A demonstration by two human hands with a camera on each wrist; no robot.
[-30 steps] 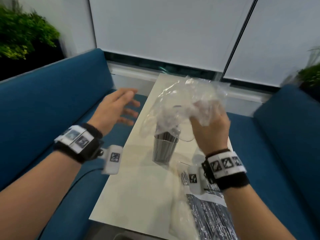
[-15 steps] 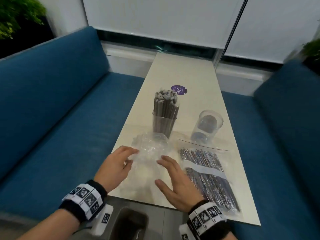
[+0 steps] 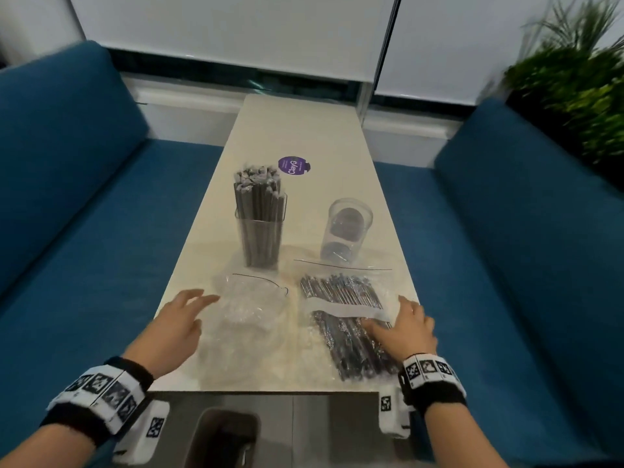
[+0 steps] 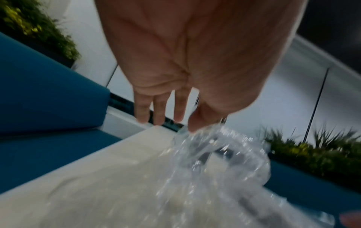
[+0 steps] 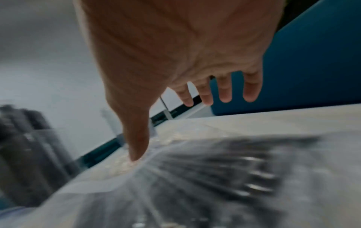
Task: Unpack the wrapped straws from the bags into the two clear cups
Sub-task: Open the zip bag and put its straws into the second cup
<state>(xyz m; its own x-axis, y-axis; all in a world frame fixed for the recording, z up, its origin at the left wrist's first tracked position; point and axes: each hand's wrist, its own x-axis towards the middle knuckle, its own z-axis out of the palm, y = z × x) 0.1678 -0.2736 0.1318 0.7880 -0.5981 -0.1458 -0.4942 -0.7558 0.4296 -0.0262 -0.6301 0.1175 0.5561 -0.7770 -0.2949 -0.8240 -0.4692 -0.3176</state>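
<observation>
A clear cup (image 3: 261, 241) packed with upright grey wrapped straws stands mid-table. To its right a second clear cup (image 3: 346, 231) holds no straws. An empty crumpled clear bag (image 3: 251, 310) (image 4: 216, 155) lies at the near left. My left hand (image 3: 184, 317) (image 4: 166, 114) hovers at its left edge, fingers straight, thumb close to the plastic. A full zip bag of wrapped straws (image 3: 347, 319) (image 5: 224, 177) lies at the near right. My right hand (image 3: 401, 327) (image 5: 175, 126) is spread over its right side, thumb tip touching the plastic.
The narrow cream table (image 3: 304, 130) runs away from me between two blue sofas (image 3: 77, 184) (image 3: 506, 214). A purple round sticker (image 3: 293, 165) lies behind the full cup. A plant (image 3: 574, 79) stands at the far right. A dark bin opening (image 3: 226, 434) sits below the table's near edge.
The right hand lowered the empty bag from the air onto the table and let go, then moved right onto the full straw bag. The left hand came down beside the empty bag.
</observation>
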